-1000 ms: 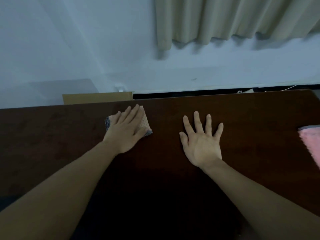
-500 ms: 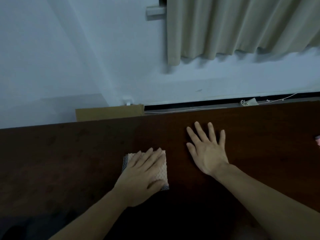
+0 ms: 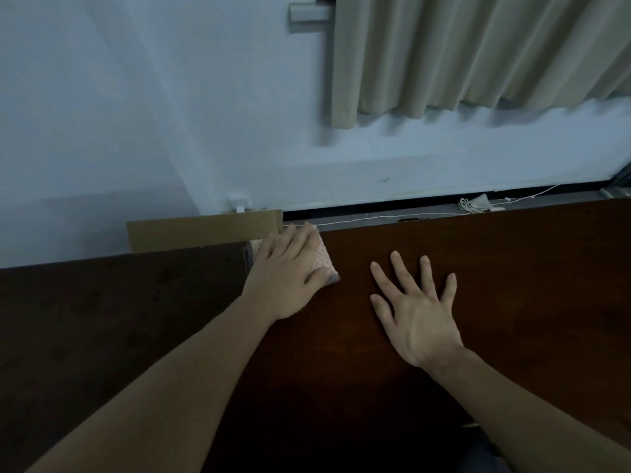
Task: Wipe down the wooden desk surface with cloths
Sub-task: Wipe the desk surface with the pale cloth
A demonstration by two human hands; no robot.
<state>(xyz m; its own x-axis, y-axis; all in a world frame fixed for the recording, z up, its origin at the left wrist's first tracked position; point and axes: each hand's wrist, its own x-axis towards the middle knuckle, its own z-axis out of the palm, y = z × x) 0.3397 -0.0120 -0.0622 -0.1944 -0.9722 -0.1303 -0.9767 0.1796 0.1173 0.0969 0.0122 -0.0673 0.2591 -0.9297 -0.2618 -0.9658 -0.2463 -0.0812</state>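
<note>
Desk [image 3: 119,319]: dark wood, matte, runs the full width of the view; a cardboard panel [image 3: 205,232] stands behind its far edge at left. Cloth [image 3: 324,264]: pale, waffle-textured, with a darker grey patterned edge showing at its left side, lying flat on the desk at the far edge, just right of the cardboard. Judged soft, light and limp; it should fold or bunch if pushed from one corner, so it is best driven by a flat palm over its middle, with fingers spread to pin the leading edge. Left hand [image 3: 286,278]: flat on top of the cloth, fingers extended and close together, pointing toward the far edge, thumb along the near-right corner; pressing down, not pinching or curling round the fabric. Left forearm is stretched well forward, the elbow nearly straight. Right hand [image 3: 415,315]: empty, palm down on bare wood near the cloth but not touching it, fingers splayed wide; judged to be bracing the body's lean.
</note>
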